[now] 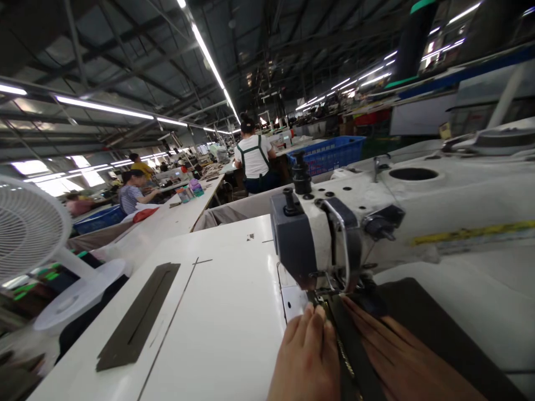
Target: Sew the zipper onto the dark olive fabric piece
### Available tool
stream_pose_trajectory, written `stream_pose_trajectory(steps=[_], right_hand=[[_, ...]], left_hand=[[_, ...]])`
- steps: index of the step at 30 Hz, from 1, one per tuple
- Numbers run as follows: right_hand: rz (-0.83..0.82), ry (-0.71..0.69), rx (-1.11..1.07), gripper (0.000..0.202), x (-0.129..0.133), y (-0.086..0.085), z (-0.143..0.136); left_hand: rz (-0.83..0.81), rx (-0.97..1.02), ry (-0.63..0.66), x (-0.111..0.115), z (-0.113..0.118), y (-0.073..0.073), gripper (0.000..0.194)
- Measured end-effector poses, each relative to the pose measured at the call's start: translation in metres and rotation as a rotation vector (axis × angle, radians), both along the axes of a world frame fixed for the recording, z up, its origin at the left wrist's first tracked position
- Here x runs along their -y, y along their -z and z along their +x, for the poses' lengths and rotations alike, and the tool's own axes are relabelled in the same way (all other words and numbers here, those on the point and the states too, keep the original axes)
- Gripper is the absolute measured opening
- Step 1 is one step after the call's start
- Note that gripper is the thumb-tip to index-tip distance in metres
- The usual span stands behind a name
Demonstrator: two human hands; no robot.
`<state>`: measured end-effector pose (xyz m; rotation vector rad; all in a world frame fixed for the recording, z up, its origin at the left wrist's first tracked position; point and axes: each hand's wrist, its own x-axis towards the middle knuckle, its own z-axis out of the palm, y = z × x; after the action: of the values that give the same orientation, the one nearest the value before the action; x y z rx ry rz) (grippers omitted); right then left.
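Note:
A sewing machine head [317, 234] stands at the right, its presser foot down near the dark fabric [434, 328]. A zipper [345, 356] with gold-coloured teeth runs along the fabric toward the foot. My left hand [307, 351] is closed, with its bunched fingertips at the zipper's left side, just in front of the foot. To the right of the zipper, my right hand [401, 351] lies stretched flat on the fabric, fingertips close to the foot. The needle area is partly hidden by machine parts.
A dark fabric strip [140, 317] with a long slit lies on the white tabletop [221, 312]. A white fan [79, 284] stands at the left. Beyond are a blue crate [330, 156], a long worktable [184, 214] and several people seated at work, one in a white shirt [254, 159].

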<state>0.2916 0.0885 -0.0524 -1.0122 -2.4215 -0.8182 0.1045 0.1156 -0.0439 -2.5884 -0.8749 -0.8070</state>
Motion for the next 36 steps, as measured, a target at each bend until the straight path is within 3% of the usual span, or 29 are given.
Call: stream_pose_trajectory(steps=[7, 16, 22, 30, 36], right_hand=[[0.028, 0.033, 0.007, 0.05, -0.001, 0.007, 0.0], [0.088, 0.019, 0.058, 0.052, -0.005, 0.016, 0.001], [0.105, -0.005, 0.027, 0.054, -0.006, 0.019, 0.003], [-0.037, -0.013, -0.052, 0.06, 0.001, -0.002, 0.0], [0.003, -0.041, -0.11, 0.065, 0.003, -0.005, -0.002]], left_hand=[[-0.025, 0.012, 0.025, -0.002, -0.002, -0.002, 0.027], [-0.291, 0.205, -0.069, 0.001, 0.003, 0.008, 0.026], [-0.238, 0.133, -0.048, 0.0, 0.002, 0.012, 0.027], [-0.075, 0.017, -0.013, 0.004, 0.006, -0.009, 0.028], [-0.092, -0.053, 0.007, 0.004, 0.005, -0.015, 0.028]])
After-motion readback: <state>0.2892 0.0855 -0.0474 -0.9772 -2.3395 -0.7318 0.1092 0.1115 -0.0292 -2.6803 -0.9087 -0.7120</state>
